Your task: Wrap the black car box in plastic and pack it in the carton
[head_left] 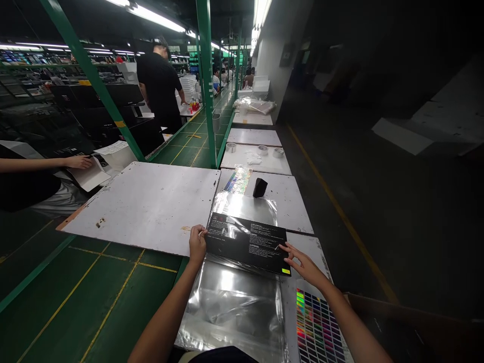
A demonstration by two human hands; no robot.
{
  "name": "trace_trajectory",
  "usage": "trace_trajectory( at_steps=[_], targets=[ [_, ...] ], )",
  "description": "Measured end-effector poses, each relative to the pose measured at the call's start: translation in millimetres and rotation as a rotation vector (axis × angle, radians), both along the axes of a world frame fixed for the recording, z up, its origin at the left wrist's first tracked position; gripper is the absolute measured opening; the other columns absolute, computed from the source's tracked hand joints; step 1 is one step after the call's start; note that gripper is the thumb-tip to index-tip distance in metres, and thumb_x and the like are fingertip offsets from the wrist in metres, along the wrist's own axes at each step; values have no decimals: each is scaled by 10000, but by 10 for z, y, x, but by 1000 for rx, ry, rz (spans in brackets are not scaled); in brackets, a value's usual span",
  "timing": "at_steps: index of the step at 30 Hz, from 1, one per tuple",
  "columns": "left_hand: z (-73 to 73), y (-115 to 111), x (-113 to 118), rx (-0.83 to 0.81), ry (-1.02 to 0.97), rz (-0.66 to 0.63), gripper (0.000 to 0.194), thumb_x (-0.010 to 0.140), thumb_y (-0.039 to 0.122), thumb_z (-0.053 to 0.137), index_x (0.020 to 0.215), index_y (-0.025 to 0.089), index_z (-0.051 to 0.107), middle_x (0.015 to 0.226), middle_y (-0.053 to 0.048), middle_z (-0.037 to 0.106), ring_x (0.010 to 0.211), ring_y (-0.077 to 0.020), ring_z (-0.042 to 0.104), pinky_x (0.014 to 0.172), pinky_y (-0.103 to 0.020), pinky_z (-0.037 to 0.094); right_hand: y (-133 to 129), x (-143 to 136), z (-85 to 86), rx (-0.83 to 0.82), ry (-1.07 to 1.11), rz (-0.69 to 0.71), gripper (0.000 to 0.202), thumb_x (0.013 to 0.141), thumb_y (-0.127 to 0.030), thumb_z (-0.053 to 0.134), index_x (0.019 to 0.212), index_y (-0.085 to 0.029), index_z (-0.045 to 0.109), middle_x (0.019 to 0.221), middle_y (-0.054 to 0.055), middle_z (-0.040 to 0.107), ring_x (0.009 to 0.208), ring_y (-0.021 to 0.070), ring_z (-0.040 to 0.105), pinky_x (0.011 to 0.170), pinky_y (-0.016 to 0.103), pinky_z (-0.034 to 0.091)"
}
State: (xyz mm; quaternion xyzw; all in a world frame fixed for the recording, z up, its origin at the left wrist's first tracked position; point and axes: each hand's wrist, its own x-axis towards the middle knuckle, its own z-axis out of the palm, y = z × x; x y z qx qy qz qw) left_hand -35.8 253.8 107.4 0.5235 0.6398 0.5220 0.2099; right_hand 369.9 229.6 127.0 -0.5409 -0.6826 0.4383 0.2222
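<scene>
We're seemingly positioning the black package (240,248), left hand (197,245) grasping its left end, right hand (303,264) loose opposite; steadiness needed!

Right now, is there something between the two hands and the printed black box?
Nothing visible is in the way. The left hand holds the black box by its left edge, and the right hand touches its right end. The clear plastic is beneath, blocking neither hand.
</scene>
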Motion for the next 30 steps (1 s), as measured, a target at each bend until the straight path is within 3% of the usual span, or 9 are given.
trace_trajectory(
  at_steps=[3,6,8,10,13,19,24,30],
  targets=[
    [107,38,-69,-56,-62,-155,183,916,383,373,884,235,476,1110,-81,632,1126,-207,573,978,-348,437,-4,4,2,17,-9,-10,335,847,-572,542,790,-244,580,1435,59,495,1446,305,225,1167,512,275],
    [145,66,-172,-167,-65,-343,219,945,405,300,1002,249,442,1257,-81,628,1304,-193,488,1064,-372,388,-2,25,-18,42,-87,28,331,870,-570,503,852,-257,608,1449,51,478,1442,314,235,1190,566,168],
    [145,95,-236,-232,-6,-426,256,952,428,253,1050,255,414,1282,-86,621,1335,-188,463,1070,-385,389,1,42,-37,78,-158,65,333,893,-564,464,889,-265,609,1483,43,433,1430,317,266,1184,610,108],
    [142,137,-285,-296,62,-468,273,949,451,233,1056,256,391,1268,-100,628,1299,-206,506,1022,-393,431,0,54,-54,145,-208,83,338,911,-553,429,889,-263,601,1526,42,362,1410,315,310,1170,618,160],
    [145,201,-319,-337,153,-487,290,944,469,236,1062,250,385,1202,-114,659,1200,-238,589,933,-398,482,-12,61,-71,213,-247,71,325,922,-537,410,899,-265,587,1529,51,354,1377,304,372,1154,619,209],
    [67,254,-317,-316,174,-475,310,948,479,254,1086,242,395,1114,-113,693,1167,-239,615,887,-386,510,-76,62,-134,251,-200,-9,274,906,-527,470,881,-273,568,1340,34,588,1346,264,422,1187,591,108],
    [6,285,-333,-294,160,-474,279,944,486,306,1046,253,421,1110,-83,701,1113,-209,647,871,-344,510,-126,6,-259,351,-185,-229,345,841,-601,525,788,-269,602,1076,49,715,1043,289,607,1034,560,343],
    [8,282,-281,-220,203,-380,249,920,485,411,945,254,498,923,-25,731,978,-201,688,766,-289,505,-170,-147,-326,399,-142,-441,416,792,-663,543,677,-270,609,987,43,742,800,259,601,859,487,432]
  ],
)
